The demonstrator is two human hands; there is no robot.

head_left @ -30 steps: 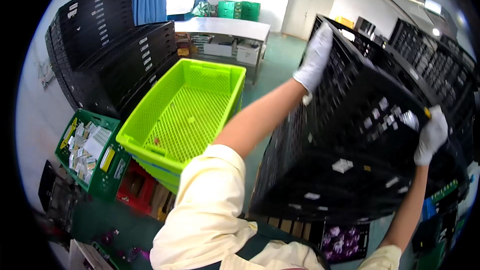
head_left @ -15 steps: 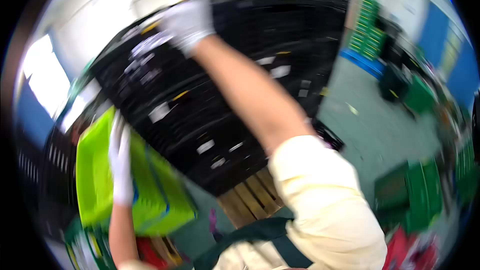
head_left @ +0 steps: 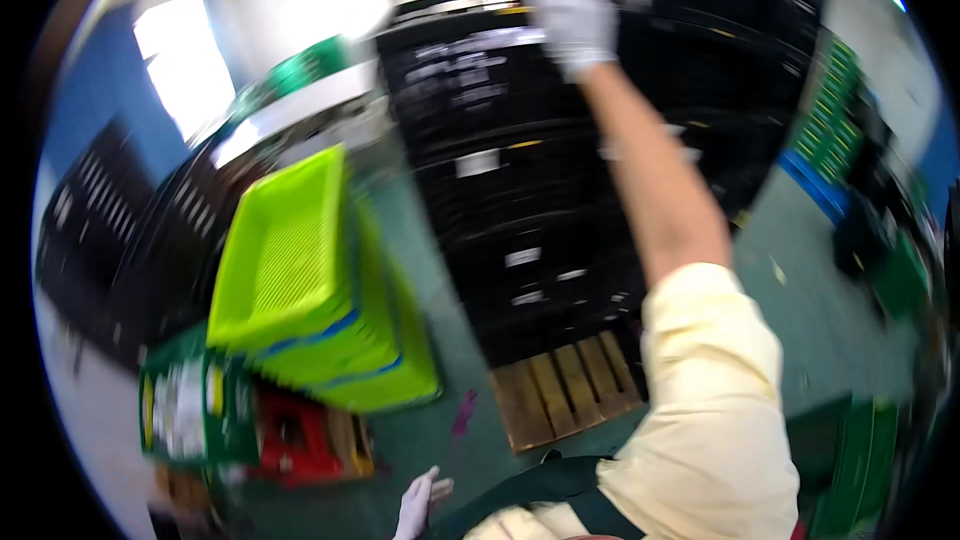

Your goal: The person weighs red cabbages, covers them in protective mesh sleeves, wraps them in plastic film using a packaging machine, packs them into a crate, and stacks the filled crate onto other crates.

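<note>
My right hand (head_left: 575,32), in a white glove, is raised at the upper edge of a black crate (head_left: 480,105) on top of a tall stack. Its fingers look closed over the rim beside a whitish label, though blur softens their outline. My left hand (head_left: 422,502), also gloved, is low at the bottom centre with its fingers apart, holding nothing. Between it and the window stands a stack of lime-green crates (head_left: 385,340), the uppermost with a perforated floor and nothing in it.
The black stack rests on a wooden pallet (head_left: 570,390). More black crates (head_left: 115,220) stand at the left. A green crate (head_left: 185,405) and a red crate (head_left: 295,440) sit below the lime stack. Green crates (head_left: 835,100) are stacked on a blue pallet at far right.
My left hand has left the lime-green crate's rim and dropped low near my body. My right hand stays at the black crate's upper edge while the view has swung left.
</note>
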